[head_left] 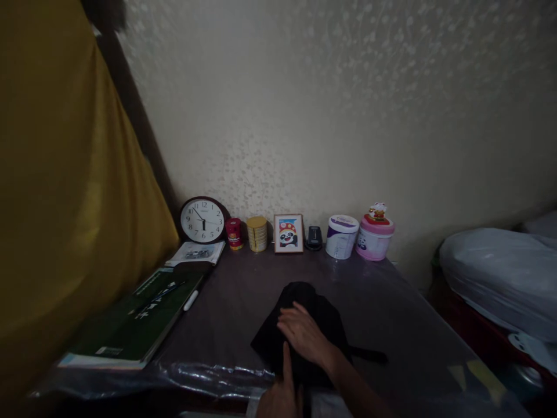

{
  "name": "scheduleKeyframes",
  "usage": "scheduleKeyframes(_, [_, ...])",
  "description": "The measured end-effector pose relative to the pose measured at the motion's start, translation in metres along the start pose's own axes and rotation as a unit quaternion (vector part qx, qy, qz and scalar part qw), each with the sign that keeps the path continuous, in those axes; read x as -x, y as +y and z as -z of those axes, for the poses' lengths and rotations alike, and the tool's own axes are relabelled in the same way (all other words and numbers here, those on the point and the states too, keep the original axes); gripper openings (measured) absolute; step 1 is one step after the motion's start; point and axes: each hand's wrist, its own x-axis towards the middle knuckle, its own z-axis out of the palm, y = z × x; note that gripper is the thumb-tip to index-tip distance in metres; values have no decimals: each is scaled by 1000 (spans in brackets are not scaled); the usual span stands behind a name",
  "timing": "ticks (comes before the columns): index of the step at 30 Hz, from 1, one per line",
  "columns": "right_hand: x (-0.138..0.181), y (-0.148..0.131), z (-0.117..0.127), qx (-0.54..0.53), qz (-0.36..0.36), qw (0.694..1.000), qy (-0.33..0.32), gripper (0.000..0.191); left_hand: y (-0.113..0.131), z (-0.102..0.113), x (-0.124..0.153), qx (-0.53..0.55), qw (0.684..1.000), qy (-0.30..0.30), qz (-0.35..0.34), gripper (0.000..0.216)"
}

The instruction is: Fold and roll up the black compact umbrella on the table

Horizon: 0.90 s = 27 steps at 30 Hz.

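A black cloth [304,302] lies bunched on the dark table [391,313], near its front middle. My right hand [304,335] rests flat on top of the cloth, fingers stretched out toward the left. My left hand [282,392] sits at the bottom edge of the view, just in front of the cloth. Its index finger points forward and presses on the fabric, while its other fingers are mostly out of view. A thin black strap [369,355] of the cloth trails to the right.
Along the wall stand a round clock [202,220], a red tin [234,233], a gold tin [257,233], a framed panda picture [288,233], a white tub [342,236] and a pink tub [375,237]. Green books [134,322] and a white pen [190,300] lie left. A yellow curtain [65,203] hangs left, and a plastic-covered bundle [496,273] lies right.
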Motion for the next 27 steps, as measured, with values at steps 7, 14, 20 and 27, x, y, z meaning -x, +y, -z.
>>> scheduleKeyframes(7, [7,-13,6,-66,22,997,-39,39,0,-2,1,2,1000,9,6,65])
scheduleKeyframes(14, [-11,48,5,-51,-128,980,145,30,-2,1,4,26,1000,10,6,72])
scheduleKeyframes(20, [21,59,28,-243,-223,917,225,32,-15,-2,-1,98,995,31,-19,68])
scheduleKeyframes(27, [73,92,55,-330,-309,831,324,35,-14,48,28,265,955,91,-99,62])
